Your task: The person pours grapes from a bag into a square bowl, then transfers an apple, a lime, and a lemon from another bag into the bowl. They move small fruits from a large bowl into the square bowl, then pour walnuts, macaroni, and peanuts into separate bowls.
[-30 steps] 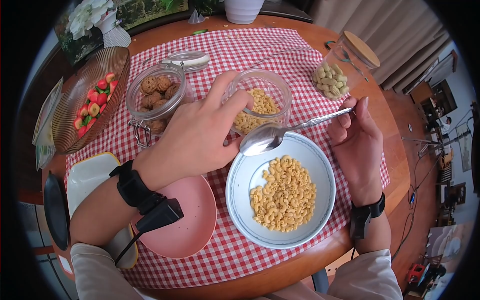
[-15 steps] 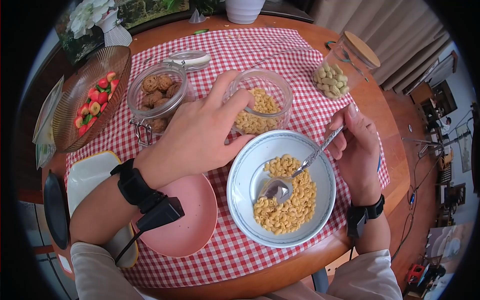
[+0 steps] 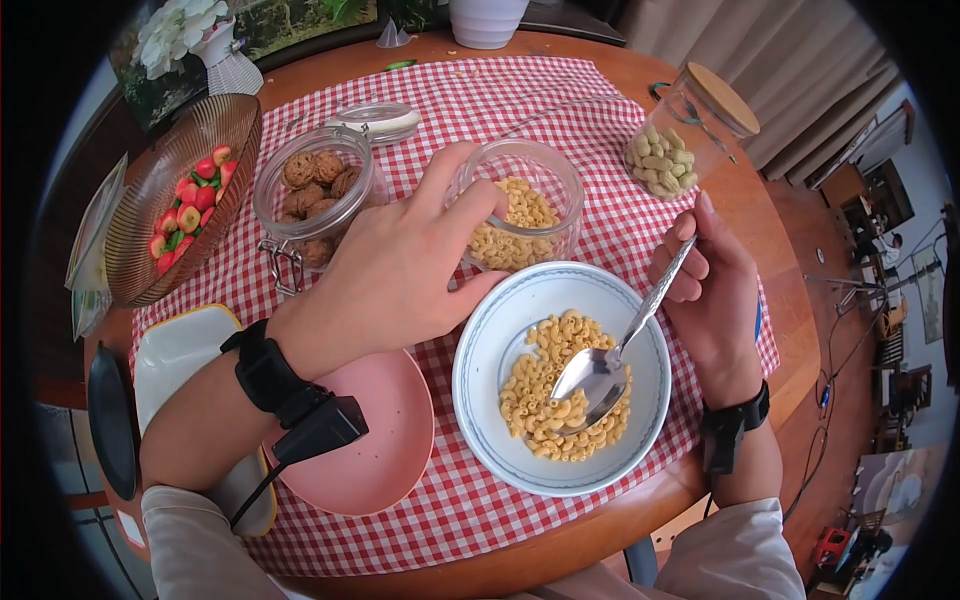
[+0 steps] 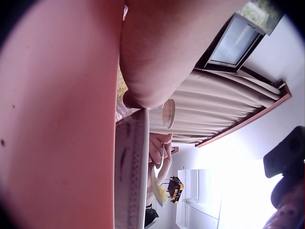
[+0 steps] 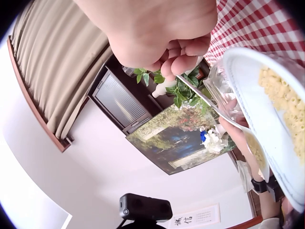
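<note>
In my right hand (image 3: pixel 715 290) a patterned metal spoon (image 3: pixel 660 285) is pinched by the handle, thumb and fingers near its end. The spoon's bowl carries several pieces of macaroni, held above the white-and-blue bowl (image 3: pixel 482 400), where a heap of elbow macaroni (image 3: pixel 530 385) lies. From the left wrist view, the loaded spoon (image 4: pixel 156 186) shows raised past the bowl's rim. My left hand (image 3: pixel 395 260) grips the open glass jar (image 3: pixel 570 190) of macaroni behind the bowl, forefinger at its rim and thumb low beside the bowl; the other fingers are mostly hidden.
A pink plate (image 3: pixel 370 440) sits left of the bowl, partly over a white tray (image 3: pixel 175 345). Behind are a walnut jar (image 3: pixel 315 190) with its lid flipped back and a ribbed amber dish (image 3: pixel 130 240) of red fruit pieces. A wooden-lidded peanut jar (image 3: pixel 690 130) stands back right.
The right hand brought the spoon, empty at first above the bowl's far rim, down into the macaroni, then up again with several pieces on it. The left hand stayed at the jar.
</note>
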The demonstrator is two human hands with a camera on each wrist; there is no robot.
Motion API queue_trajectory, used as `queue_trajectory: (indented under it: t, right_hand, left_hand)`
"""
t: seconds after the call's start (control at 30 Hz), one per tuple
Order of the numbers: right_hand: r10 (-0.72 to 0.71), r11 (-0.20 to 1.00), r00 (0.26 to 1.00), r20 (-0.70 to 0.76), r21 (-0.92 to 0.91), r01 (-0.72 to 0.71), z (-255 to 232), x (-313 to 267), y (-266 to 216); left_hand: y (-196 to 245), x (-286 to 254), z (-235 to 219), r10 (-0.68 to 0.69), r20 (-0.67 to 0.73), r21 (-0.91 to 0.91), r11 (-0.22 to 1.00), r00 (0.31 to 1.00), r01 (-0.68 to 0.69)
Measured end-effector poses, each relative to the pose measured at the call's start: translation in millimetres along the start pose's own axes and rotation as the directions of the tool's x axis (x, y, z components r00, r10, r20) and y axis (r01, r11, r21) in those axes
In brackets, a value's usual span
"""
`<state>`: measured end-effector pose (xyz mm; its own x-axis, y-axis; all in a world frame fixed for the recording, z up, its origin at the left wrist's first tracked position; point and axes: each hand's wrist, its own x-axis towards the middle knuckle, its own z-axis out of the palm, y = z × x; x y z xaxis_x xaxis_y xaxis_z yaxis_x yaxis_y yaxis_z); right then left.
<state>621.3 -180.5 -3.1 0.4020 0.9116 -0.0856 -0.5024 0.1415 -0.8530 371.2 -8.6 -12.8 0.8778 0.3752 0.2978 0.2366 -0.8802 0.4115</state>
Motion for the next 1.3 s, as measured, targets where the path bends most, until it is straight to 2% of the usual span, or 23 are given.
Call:
queue_trajectory:
  t: [0.07, 0.13, 0.27, 0.33, 0.47, 0.57, 0.63, 0.77, 0.83, 0.87, 0.93, 0.97, 1.03, 1.17, 1.3]
  right_hand:
    - [0.013, 0.999, 1.000, -0.021, 0.036, -0.012, -1, 1, 0]
    - [-0.019, 0.980, 1.000, 0.003, 0.196, 0.018, -4, 3, 1]
    - [-0.072, 0.952, 0.995, -0.064, 0.293, 0.088, 0, 5, 0]
    - [-0.021, 0.930, 0.968, -0.249, 0.351, 0.110, 11, 4, -3]
    - [-0.052, 0.936, 0.988, -0.149, 0.338, 0.100, -3, 4, 0]
    - [-0.084, 0.946, 0.992, -0.091, 0.306, 0.108, -5, 4, 1]
    - [-0.094, 0.957, 0.995, -0.032, 0.271, 0.099, -7, 3, 2]
    - [-0.088, 0.966, 0.995, -0.053, 0.241, 0.098, 1, -1, 0]
    - [-0.124, 0.986, 0.990, -0.067, 0.108, 0.131, 6, -3, 0]
    - [-0.124, 0.986, 0.990, -0.067, 0.108, 0.131, 9, -6, 0]
    - [-0.254, 0.950, 0.967, -0.003, -0.188, 0.249, 15, -10, 2]
    - [-0.254, 0.950, 0.967, -0.004, -0.188, 0.249, 15, -11, 3]
    - [-0.327, 0.897, 0.940, 0.096, -0.283, 0.340, 14, -12, 4]
    - [-0.342, 0.890, 0.931, 0.123, -0.275, 0.363, 13, -13, 5]
    - [-0.254, 0.900, 0.959, 0.127, -0.333, 0.283, 16, -14, 3]
  left_hand:
    - [-1, 0, 1, -0.012, 0.011, -0.001, 1.000, 1.000, 0.012]
    - [-7, 1, 7, 0.111, -0.113, 0.030, 0.994, 0.987, -0.108]
    - [-8, 1, 8, 0.114, -0.103, 0.025, 0.993, 0.988, -0.112]
    - [-7, 1, 8, 0.122, -0.122, 0.037, 0.992, 0.985, -0.119]
    - [-8, 0, 9, 0.118, -0.121, 0.020, 0.993, 0.986, -0.116]
    - [-7, 1, 9, 0.106, -0.145, 0.035, 0.994, 0.984, -0.102]
    - [-7, 1, 6, 0.100, -0.099, 0.013, 0.995, 0.990, -0.099]
    - [-7, 1, 7, 0.104, -0.102, 0.014, 0.995, 0.989, -0.103]
    - [-7, 1, 8, 0.102, -0.109, 0.032, 0.995, 0.989, -0.099]
    - [-7, 1, 7, 0.102, -0.109, 0.032, 0.995, 0.989, -0.100]
    - [-7, 0, 7, 0.106, -0.106, 0.035, 0.994, 0.989, -0.103]
    - [-7, 0, 7, 0.106, -0.106, 0.035, 0.994, 0.989, -0.103]
    - [-7, 1, 7, 0.100, -0.102, 0.025, 0.995, 0.990, -0.098]
    - [-7, 0, 7, 0.108, -0.108, 0.022, 0.994, 0.988, -0.106]
    - [-8, 1, 8, 0.112, -0.112, 0.021, 0.994, 0.987, -0.110]
